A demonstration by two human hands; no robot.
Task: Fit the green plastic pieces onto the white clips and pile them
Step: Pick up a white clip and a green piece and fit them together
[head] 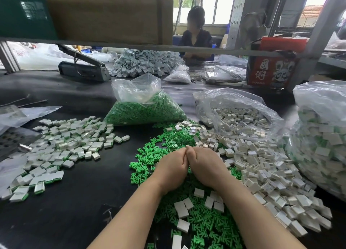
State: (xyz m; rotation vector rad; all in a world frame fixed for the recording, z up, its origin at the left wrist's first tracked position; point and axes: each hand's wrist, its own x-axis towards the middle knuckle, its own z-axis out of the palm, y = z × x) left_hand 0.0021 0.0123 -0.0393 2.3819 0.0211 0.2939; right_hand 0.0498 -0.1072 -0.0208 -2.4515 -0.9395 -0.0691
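**Two hands pressed together over the loose parts**

The person's left hand (173, 166) and right hand (204, 166) meet knuckle to knuckle above the black table (78, 202), fingers curled inward and fingertips touching at the far edge. Whatever they pinch between them is hidden, so what they grasp cannot be told.

Under and around the hands lies a spread of small green plastic pieces (149, 159). To the right, touching that spread, a heap of small white rectangular plastic clips (262, 164) runs back to an open clear bag of white clips (237, 114). On the left, well apart from the hands, lies the pile of fitted white clips with green edges (61, 147). Behind the green spread stands a clear bag of green pieces (144, 106). At the right edge a large clear bag of fitted clips (322, 136) bulges.
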